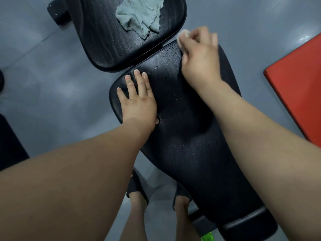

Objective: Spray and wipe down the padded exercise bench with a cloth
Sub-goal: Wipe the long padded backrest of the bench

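The black padded bench has two pads: a long back pad (187, 133) running from centre to lower right, speckled with spray droplets, and a seat pad (107, 40) at the top. My right hand (199, 58) grips a small white cloth (183, 36) against the far right corner of the long pad; the hand is blurred. My left hand (137, 100) lies flat with straight fingers on the pad's left edge. A crumpled grey-green cloth (139, 14) lies on the seat pad.
Grey floor surrounds the bench. A red mat (298, 87) lies at the right. My two feet in black sandals (137, 190) stand beside the pad. A bright green object (206, 237) shows at the bottom edge. A black roller (57, 13) sits upper left.
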{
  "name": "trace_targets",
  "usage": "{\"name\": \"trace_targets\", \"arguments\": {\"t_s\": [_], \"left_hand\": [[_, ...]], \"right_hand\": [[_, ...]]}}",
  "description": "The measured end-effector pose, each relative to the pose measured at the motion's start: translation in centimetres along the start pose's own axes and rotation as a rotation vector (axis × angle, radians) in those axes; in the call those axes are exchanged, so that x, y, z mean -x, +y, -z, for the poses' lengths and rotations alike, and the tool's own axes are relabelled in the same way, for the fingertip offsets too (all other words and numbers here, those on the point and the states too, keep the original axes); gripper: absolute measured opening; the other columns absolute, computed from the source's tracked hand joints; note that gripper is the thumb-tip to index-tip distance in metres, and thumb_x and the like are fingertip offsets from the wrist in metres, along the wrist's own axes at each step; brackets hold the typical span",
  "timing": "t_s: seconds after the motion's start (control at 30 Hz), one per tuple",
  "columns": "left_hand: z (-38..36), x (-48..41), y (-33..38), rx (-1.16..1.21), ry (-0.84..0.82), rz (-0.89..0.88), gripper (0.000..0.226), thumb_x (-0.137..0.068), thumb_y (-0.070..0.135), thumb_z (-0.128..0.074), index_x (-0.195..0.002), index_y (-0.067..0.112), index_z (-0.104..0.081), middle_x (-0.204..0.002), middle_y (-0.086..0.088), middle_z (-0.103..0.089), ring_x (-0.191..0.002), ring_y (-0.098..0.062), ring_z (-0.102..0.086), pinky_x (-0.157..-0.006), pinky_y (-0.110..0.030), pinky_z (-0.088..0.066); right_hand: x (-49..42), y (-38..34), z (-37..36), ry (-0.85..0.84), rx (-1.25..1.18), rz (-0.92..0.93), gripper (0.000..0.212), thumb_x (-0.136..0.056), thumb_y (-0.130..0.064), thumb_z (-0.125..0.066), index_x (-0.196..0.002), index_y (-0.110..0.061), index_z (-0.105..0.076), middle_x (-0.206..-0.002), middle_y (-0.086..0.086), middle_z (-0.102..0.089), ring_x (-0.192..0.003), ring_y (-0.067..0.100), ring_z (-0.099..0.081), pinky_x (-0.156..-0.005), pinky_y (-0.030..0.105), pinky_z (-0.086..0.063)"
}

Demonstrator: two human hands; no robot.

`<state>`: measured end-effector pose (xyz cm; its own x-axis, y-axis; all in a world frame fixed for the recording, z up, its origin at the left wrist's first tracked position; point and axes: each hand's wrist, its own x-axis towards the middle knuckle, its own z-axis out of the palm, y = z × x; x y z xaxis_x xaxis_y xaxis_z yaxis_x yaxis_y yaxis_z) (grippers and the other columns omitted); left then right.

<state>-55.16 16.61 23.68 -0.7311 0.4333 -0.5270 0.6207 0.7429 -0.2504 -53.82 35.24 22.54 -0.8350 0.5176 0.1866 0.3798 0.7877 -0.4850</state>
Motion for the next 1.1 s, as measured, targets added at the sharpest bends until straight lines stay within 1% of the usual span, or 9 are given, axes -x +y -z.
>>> {"name": "trace_targets", "arguments": {"t_s": [0.23, 0.3, 0.4, 0.47, 0.73, 0.8, 0.9, 0.97, 1.1], "left_hand": [[-0.1, -0.1, 0.5, -0.047, 0.002, 0.025, 0.140, -0.079, 0.053, -0.079, -0.151, -0.007, 0.025, -0.163, -0.029, 0.019, -0.152, -0.051, 0.004, -0.118, -0.067, -0.018], [-0.3, -0.3, 0.7, -0.060, 0.021, 0.033, 0.132, -0.084, 0.046, -0.077, -0.150, -0.008, 0.024, -0.162, -0.030, 0.017, -0.151, -0.053, 0.002, -0.117, -0.068, -0.020], [-0.4, -0.3, 0.7, -0.079, 0.028, 0.037, 0.128, -0.086, 0.043, -0.075, -0.150, -0.009, 0.023, -0.162, -0.032, 0.015, -0.151, -0.054, -0.001, -0.116, -0.068, -0.022], [-0.4, -0.3, 0.6, -0.089, 0.028, 0.034, 0.129, -0.086, 0.044, -0.076, -0.151, -0.010, 0.021, -0.162, -0.032, 0.014, -0.151, -0.054, -0.002, -0.116, -0.068, -0.023], [-0.5, -0.6, 0.9, -0.099, 0.027, 0.048, 0.126, -0.088, 0.043, -0.073, -0.149, -0.011, 0.023, -0.161, -0.033, 0.016, -0.150, -0.055, -0.001, -0.115, -0.069, -0.023], [-0.7, -0.6, 1.0, -0.100, 0.034, 0.050, 0.123, -0.090, 0.042, -0.072, -0.150, -0.011, 0.022, -0.161, -0.033, 0.014, -0.150, -0.055, -0.002, -0.115, -0.069, -0.024], [-0.7, -0.7, 1.0, -0.112, 0.038, 0.052, 0.122, -0.091, 0.042, -0.071, -0.151, -0.010, 0.021, -0.161, -0.033, 0.014, -0.150, -0.055, -0.003, -0.115, -0.069, -0.025], [-0.7, -0.7, 1.0, -0.114, 0.031, 0.052, 0.123, -0.090, 0.043, -0.072, -0.151, -0.011, 0.021, -0.161, -0.033, 0.015, -0.150, -0.055, -0.003, -0.115, -0.069, -0.024], [-0.6, -0.5, 1.0, -0.118, 0.027, 0.049, 0.129, -0.085, 0.046, -0.075, -0.150, -0.011, 0.021, -0.161, -0.033, 0.014, -0.150, -0.055, -0.003, -0.114, -0.069, -0.025]], "right_hand": [[4.4, -0.6, 0.8, -0.215, -0.127, 0.365, 0.040, -0.091, -0.005, -0.056, -0.125, -0.020, -0.071, -0.114, 0.009, -0.061, -0.100, 0.034, -0.051, -0.078, 0.038, -0.051], [3.3, 0.7, 1.3, -0.154, -0.094, 0.327, 0.041, -0.087, -0.004, -0.052, -0.120, -0.018, -0.072, -0.113, 0.012, -0.061, -0.098, 0.038, -0.054, -0.080, 0.042, -0.052], [0.7, 3.4, 2.1, 0.019, -0.039, 0.053, 0.045, -0.086, -0.007, -0.044, -0.119, -0.016, -0.073, -0.114, 0.017, -0.061, -0.102, 0.041, -0.055, -0.090, 0.039, -0.046], [0.0, 4.5, 2.2, 0.002, -0.027, -0.054, 0.045, -0.090, -0.015, -0.041, -0.122, -0.017, -0.073, -0.116, 0.016, -0.061, -0.106, 0.040, -0.053, -0.092, 0.035, -0.044], [7.7, 2.4, 2.0, -0.179, -0.140, 0.259, 0.038, -0.091, -0.003, -0.059, -0.120, -0.021, -0.074, -0.114, 0.000, -0.062, -0.105, 0.031, -0.054, -0.085, 0.034, -0.049], [6.0, 3.4, 2.1, -0.112, -0.138, 0.216, 0.040, -0.091, -0.002, -0.055, -0.120, -0.021, -0.074, -0.112, 0.007, -0.062, -0.105, 0.035, -0.058, -0.092, 0.033, -0.049], [2.0, 5.7, 2.6, 0.064, -0.091, 0.014, 0.043, -0.089, -0.005, -0.045, -0.119, -0.015, -0.073, -0.111, 0.017, -0.062, -0.104, 0.039, -0.058, -0.099, 0.008, -0.030], [0.8, 6.6, 2.6, 0.049, -0.071, -0.082, 0.042, -0.090, -0.010, -0.043, -0.120, -0.015, -0.073, -0.113, 0.016, -0.062, -0.104, 0.040, -0.056, -0.093, 0.015, -0.036], [3.8, 6.1, 2.1, 0.049, -0.047, -0.019, 0.038, -0.088, -0.002, -0.048, -0.116, -0.011, -0.072, -0.115, 0.014, -0.063, -0.100, 0.039, -0.056, -0.091, 0.033, -0.045]]}}
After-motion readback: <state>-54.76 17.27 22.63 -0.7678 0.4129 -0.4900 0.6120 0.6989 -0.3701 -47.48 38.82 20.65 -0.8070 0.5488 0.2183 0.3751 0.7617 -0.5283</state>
